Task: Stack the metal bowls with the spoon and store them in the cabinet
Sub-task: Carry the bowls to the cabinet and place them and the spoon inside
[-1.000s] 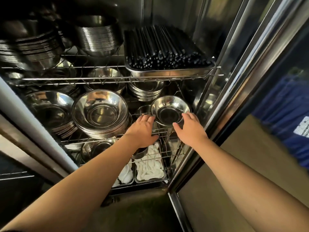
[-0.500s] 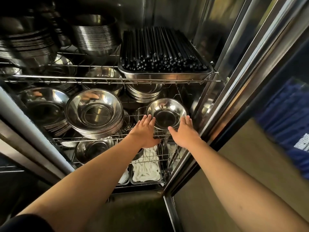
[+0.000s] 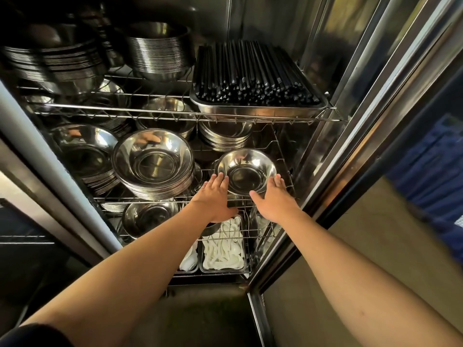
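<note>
A small shiny metal bowl (image 3: 246,171) sits on the middle wire shelf (image 3: 175,199) of the open cabinet, at its right end, with more bowl rims just visible under it. My left hand (image 3: 215,196) presses its straight fingers against the bowl's left side. Across from it, my right hand (image 3: 274,199) does the same on the right side, so the bowl is held between both palms. No spoon shows inside the bowl.
Stacks of larger metal bowls (image 3: 152,164) fill the shelf to the left and behind. A steel tray of black chopsticks (image 3: 253,78) rests on the upper shelf. White spoons in a tray (image 3: 223,249) lie on the lower shelf. The cabinet's steel door frame (image 3: 333,171) stands close on the right.
Both hands have drawn closer together onto the sides of the small bowl. The view has shifted slightly, and the bowl stays on the middle shelf.
</note>
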